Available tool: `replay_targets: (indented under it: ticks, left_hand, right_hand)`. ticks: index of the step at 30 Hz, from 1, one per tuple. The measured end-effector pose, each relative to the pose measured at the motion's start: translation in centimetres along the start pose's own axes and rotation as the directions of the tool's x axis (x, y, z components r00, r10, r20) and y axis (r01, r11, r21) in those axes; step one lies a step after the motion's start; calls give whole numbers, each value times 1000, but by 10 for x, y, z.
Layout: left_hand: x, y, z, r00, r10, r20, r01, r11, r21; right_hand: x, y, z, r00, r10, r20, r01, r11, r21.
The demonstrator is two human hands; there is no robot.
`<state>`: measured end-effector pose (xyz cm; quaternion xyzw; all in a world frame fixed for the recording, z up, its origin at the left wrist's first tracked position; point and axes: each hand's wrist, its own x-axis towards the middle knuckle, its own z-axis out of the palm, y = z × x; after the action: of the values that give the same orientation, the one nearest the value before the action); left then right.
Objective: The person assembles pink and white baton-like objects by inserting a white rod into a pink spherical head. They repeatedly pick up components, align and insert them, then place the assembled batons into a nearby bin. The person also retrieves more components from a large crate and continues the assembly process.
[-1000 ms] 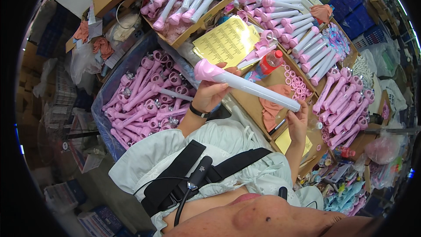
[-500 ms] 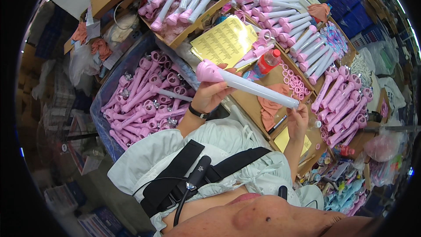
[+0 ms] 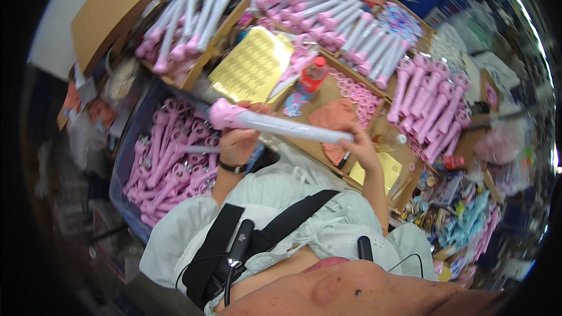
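Observation:
A toy wand (image 3: 287,127) with a pink flared end and a long whitish translucent tube lies nearly level across my front. My left hand (image 3: 239,141) is closed round its pink end. At the tube's far tip, the fingers of my right hand (image 3: 364,147) are closed on the end; motion blurs them slightly. Behind the tube lies a crumpled orange cloth (image 3: 335,118). Beyond the wand stand a red-capped bottle (image 3: 312,76) and a yellow printed sheet (image 3: 253,61).
On my left, a blue-lined bin (image 3: 121,184) holds many pink handles (image 3: 167,169). Similar white-tubed wands (image 3: 202,14) fill a box at the back left, with more (image 3: 351,29) at the back. Pink rings (image 3: 360,99) lie on cardboard, and pink handles (image 3: 430,102) are piled at right.
My view has swung, so the surroundings sit further left in the picture. The wand is held more level, and both hands keep hold of it.

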<state>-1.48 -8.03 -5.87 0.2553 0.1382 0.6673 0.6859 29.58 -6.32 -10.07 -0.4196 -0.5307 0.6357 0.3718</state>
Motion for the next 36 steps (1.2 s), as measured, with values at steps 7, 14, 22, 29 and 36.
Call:
replay_targets:
  ticks: [7, 14, 22, 29, 36]
  left_hand:
    - [6, -22, 11, 976, -211, -58, 182, 634, 751]
    - [3, -39, 19, 692, -656, 301, -366, 40, 930]
    - [-40, -30, -13, 900, -431, 66, -232, -345, 909]
    - [-74, -37, -33, 914, -383, -134, -65, -465, 883]
    - [-80, -46, -32, 883, -343, -320, 108, -514, 851]
  right_hand:
    - [-7, 6, 39, 906, 230, 355, -193, 972, -137]
    - [68, 49, -7, 893, 145, -426, -55, 975, 216]
    - [187, 97, -167, 478, -128, -869, -354, 877, -325]
    - [256, 99, -206, 441, -39, -897, -388, 893, -229]
    - [268, 141, -206, 560, -262, -786, -302, 818, -489]
